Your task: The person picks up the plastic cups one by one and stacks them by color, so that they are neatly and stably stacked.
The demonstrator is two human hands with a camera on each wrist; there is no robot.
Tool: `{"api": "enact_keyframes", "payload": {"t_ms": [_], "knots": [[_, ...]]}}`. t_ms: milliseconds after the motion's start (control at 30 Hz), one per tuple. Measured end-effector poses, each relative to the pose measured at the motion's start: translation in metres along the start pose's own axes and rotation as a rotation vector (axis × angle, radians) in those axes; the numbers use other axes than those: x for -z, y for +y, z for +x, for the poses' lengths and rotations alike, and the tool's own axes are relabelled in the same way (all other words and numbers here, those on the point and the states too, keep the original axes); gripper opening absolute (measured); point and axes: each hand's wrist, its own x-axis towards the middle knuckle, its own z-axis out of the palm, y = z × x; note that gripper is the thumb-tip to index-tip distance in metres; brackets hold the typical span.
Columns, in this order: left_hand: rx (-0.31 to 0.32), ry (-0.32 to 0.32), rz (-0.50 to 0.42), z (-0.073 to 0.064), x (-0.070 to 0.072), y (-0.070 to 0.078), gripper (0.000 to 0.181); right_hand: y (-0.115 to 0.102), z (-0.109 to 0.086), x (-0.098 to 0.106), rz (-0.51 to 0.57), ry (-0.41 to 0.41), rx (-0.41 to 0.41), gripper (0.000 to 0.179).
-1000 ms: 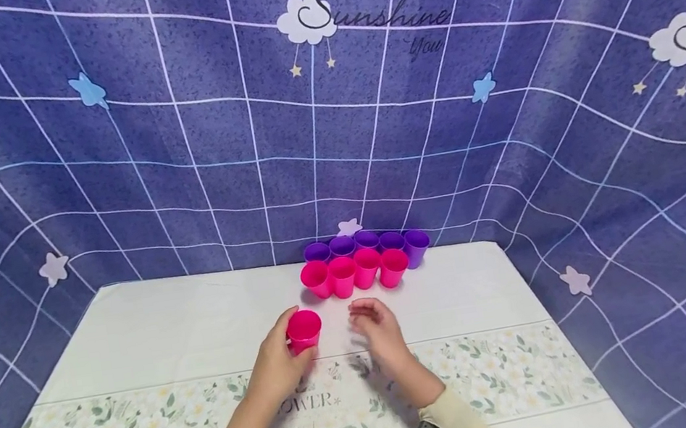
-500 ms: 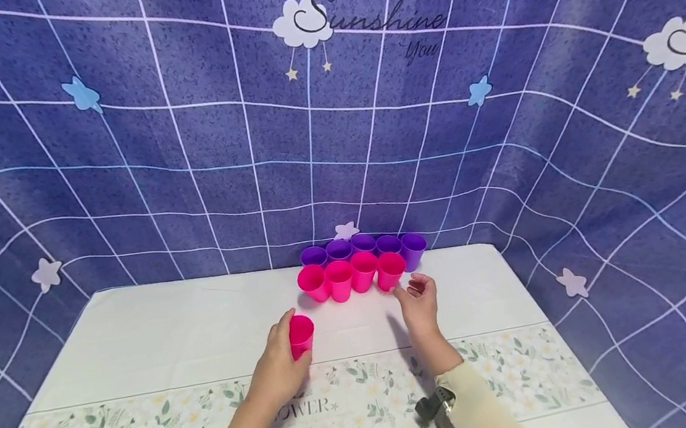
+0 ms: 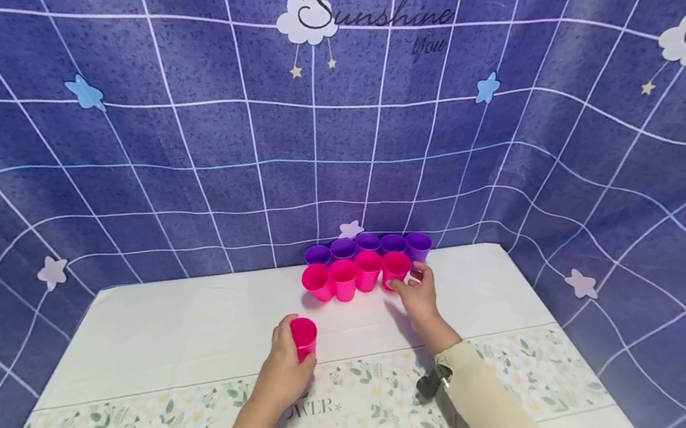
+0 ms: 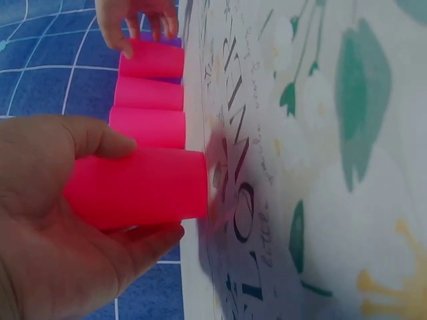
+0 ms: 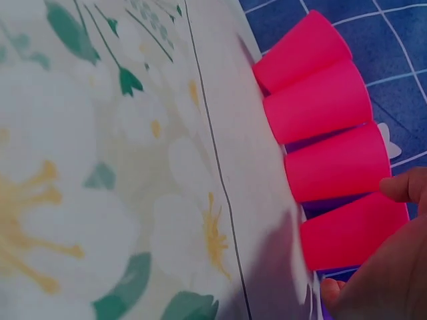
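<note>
My left hand [image 3: 281, 370] holds a pink plastic cup [image 3: 304, 334], upright with its mouth up, in front of the row. In the left wrist view its thumb and fingers lie round that cup [image 4: 147, 187]. Farther back, my right hand [image 3: 419, 300] grips the rightmost pink cup [image 3: 395, 263] of the front row. In the right wrist view, the thumb is on one side of this cup [image 5: 353, 230] and a fingertip shows by the other; the hand hides part of it. Beside it stand several more pink cups [image 3: 343, 280].
Behind the pink row, several purple cups [image 3: 368, 242] stand against the blue grid-patterned curtain [image 3: 209, 152]. The white tablecloth [image 3: 156, 335] has a floral band across its front. A dark strap device [image 3: 434, 382] sits on the right wrist.
My right hand has moved right and forward from near the left hand's cup to the rightmost pink cup, and its fingers have come round it. The left hand still holds its cup.
</note>
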Motion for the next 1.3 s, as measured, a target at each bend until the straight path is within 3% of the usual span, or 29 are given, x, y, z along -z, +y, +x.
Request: {"api": "enact_keyframes", "payload": {"t_ms": [333,533,833,1100,1300], "knots": [[0.01,-0.007,-0.036,-0.001,-0.002,0.005,0.072,0.004,0.01,-0.002,-0.026,0.007,0.019,0.066],[-0.006,-0.011,-0.009,0.0,-0.004,0.003,0.072,0.002,0.01,-0.001,-0.009,0.008,0.049,0.056],[-0.009,0.001,-0.006,0.003,-0.001,-0.002,0.073,-0.001,0.002,0.0,0.017,0.033,0.033,0.058],[0.04,-0.01,-0.063,0.003,0.006,-0.002,0.072,-0.002,-0.011,-0.002,0.003,-0.045,0.04,0.052],[0.037,0.002,-0.06,0.004,0.007,-0.004,0.07,-0.024,-0.033,-0.009,0.036,-0.14,0.039,0.048]]}}
